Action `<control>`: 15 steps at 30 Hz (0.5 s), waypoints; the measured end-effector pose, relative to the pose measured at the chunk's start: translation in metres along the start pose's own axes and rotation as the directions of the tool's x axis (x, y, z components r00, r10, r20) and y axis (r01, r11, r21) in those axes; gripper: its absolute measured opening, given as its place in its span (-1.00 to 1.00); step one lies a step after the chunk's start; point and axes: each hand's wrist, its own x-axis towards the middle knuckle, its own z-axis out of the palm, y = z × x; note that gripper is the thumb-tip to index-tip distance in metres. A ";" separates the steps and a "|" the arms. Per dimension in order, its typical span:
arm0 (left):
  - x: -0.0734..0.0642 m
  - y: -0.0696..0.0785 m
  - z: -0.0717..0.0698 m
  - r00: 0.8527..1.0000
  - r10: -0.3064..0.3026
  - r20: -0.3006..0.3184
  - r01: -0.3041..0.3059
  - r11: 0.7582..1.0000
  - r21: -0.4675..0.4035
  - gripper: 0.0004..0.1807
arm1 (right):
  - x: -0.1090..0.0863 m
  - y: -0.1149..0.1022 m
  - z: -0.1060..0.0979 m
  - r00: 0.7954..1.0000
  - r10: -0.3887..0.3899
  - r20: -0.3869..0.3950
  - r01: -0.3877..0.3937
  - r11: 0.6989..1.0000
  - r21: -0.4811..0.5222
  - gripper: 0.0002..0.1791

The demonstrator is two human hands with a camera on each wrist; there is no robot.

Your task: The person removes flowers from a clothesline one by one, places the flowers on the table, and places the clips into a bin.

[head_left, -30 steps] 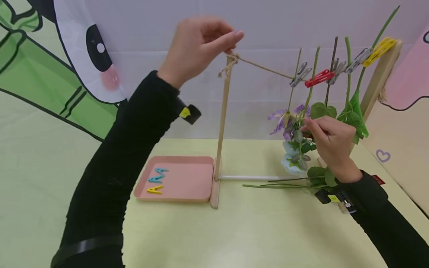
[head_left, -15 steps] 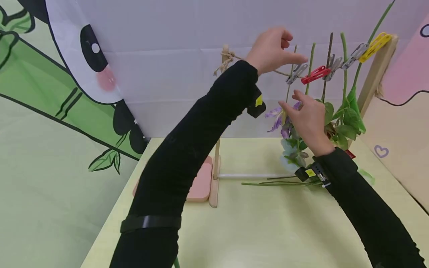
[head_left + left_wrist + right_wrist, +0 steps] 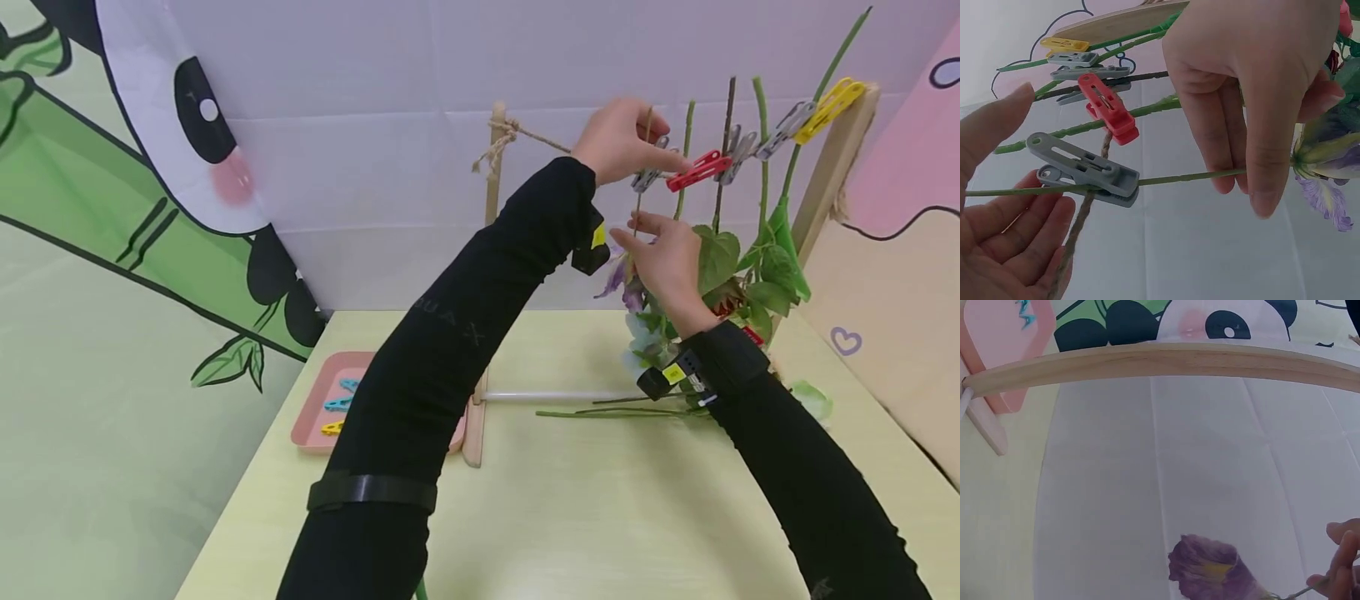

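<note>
- Twine (image 3: 543, 140) in the head view runs from a wooden post (image 3: 492, 158) behind the left hand (image 3: 621, 143), which reaches in at the gray clip (image 3: 643, 182). Just beside that clip is a red clip (image 3: 697, 172); a yellow clip (image 3: 828, 111) sits at the row's far end. Below, the right hand (image 3: 671, 260) is at the thin stem (image 3: 638, 202) above a purple flower (image 3: 617, 277). Cut stalks (image 3: 570, 414) lie on the table (image 3: 570, 508), with a pink tray (image 3: 311, 427) partly behind the sleeve.
- Left wrist view: the gray clip holds the thin stem where it crosses the twine. The left hand's thumb is spread well apart from its bent fingers; whether these touch the clip, I cannot tell. The right hand's thumb and fingers pinch the stem near the flower.
- Right wrist view: the purple flower hangs at the lower edge, its stem meeting fingertips.
</note>
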 end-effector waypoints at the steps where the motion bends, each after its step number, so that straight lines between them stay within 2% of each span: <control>1: 0.000 -0.001 0.001 1.000 0.000 -0.007 0.000 1.000 -0.012 -0.42 | -0.001 0.001 0.002 1.000 0.005 -0.003 -0.005 1.000 0.011 -0.43; 8: 0.001 -0.006 0.008 0.996 -0.004 -0.085 0.005 1.000 0.015 -0.51 | -0.004 0.012 0.011 0.997 -0.022 -0.075 0.029 0.995 0.095 -0.57; 15: -0.003 -0.001 0.011 0.993 -0.032 -0.109 0.039 0.998 0.056 -0.62 | -0.004 0.018 0.014 0.989 -0.067 -0.135 0.087 0.985 0.149 -0.61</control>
